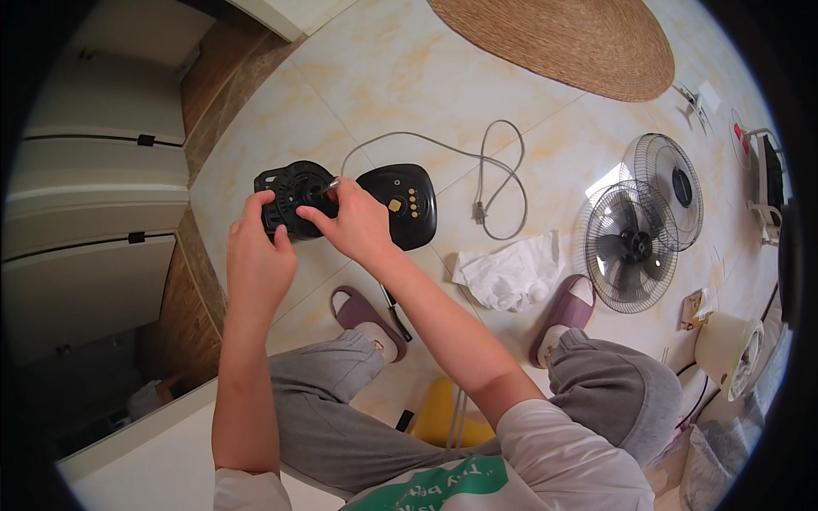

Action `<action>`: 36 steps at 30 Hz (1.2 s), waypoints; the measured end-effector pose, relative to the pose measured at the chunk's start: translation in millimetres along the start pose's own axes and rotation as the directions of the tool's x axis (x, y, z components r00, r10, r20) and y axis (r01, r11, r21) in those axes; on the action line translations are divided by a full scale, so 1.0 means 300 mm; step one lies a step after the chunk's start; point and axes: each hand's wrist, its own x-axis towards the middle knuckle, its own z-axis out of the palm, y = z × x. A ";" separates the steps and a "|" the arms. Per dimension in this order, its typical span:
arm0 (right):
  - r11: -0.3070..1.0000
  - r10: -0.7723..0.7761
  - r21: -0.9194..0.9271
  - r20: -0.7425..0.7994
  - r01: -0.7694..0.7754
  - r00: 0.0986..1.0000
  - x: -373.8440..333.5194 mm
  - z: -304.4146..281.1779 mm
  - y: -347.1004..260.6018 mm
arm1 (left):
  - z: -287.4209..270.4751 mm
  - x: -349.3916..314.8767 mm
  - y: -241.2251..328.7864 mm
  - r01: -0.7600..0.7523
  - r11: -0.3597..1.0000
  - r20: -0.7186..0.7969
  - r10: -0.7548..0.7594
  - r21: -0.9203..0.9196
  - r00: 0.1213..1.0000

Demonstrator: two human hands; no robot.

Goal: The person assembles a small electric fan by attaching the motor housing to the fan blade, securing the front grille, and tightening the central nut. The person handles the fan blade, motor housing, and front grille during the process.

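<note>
The left grip (258,251) holds the black motor (294,179), left of the black base (417,183). The right grip (361,217) is nearer its shiny rod (332,184), which points right; I cannot tell if it pinches.

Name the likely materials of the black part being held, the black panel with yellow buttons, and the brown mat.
Black part: probably moulded plastic, fairly matte; its shell is slotted.
Black panel: likely hard plastic, smooth, with a slight sheen.
Brown mat: apparently woven straw or a lookalike, dull, with curved ridges.
</note>
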 end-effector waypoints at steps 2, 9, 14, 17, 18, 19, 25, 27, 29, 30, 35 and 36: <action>0.992 0.115 0.057 0.028 -0.116 0.993 -0.002 -0.001 -0.015 | 0.003 0.000 -0.009 -0.023 0.999 -0.034 0.021 -0.037 0.999; 0.976 0.171 0.142 -0.030 -0.165 0.985 -0.010 0.018 -0.028 | 0.011 0.004 -0.032 0.065 0.985 0.030 -0.061 -0.157 0.998; 0.973 0.211 0.091 0.031 -0.212 0.977 -0.004 0.012 -0.041 | 0.009 0.023 -0.048 0.079 0.997 0.102 -0.078 -0.011 0.992; 0.989 0.146 0.010 0.108 -0.148 0.983 0.007 -0.017 -0.009 | 0.000 0.039 -0.075 0.128 0.988 0.092 -0.119 -0.091 0.989; 0.991 0.117 0.045 0.110 -0.122 0.987 0.012 -0.031 0.013 | -0.003 0.042 -0.086 0.145 0.982 0.087 -0.135 -0.124 0.987; 0.997 -0.017 0.072 0.087 0.011 0.996 0.022 -0.036 0.031 | -0.005 0.044 -0.099 0.183 0.964 0.091 -0.168 -0.194 0.982; 0.953 -0.244 0.208 0.086 0.222 0.966 0.055 -0.011 0.086 | 0.010 0.048 -0.167 0.157 0.971 0.062 -0.148 -0.179 0.987; 0.966 -0.197 0.198 0.137 0.168 0.971 0.056 -0.001 0.085 | 0.012 0.057 -0.187 0.149 0.964 0.091 -0.131 -0.222 0.987; 0.985 -0.143 0.116 0.169 0.124 0.975 0.045 0.001 0.078 | 0.012 0.061 -0.198 0.155 0.948 0.120 -0.126 -0.279 0.985; 0.994 -0.105 0.058 0.186 0.096 0.977 0.036 0.002 0.071 | 0.012 0.060 -0.200 0.117 0.975 0.104 -0.098 -0.191 0.990; 0.996 -0.015 0.086 0.062 0.010 0.998 -0.001 0.020 0.032 | 0.001 0.062 -0.158 0.129 0.990 0.121 -0.121 -0.057 0.985; 0.997 -0.011 0.072 0.040 0.008 0.999 -0.003 0.027 0.028 | -0.003 0.064 -0.144 0.146 0.989 0.127 -0.147 0.018 0.981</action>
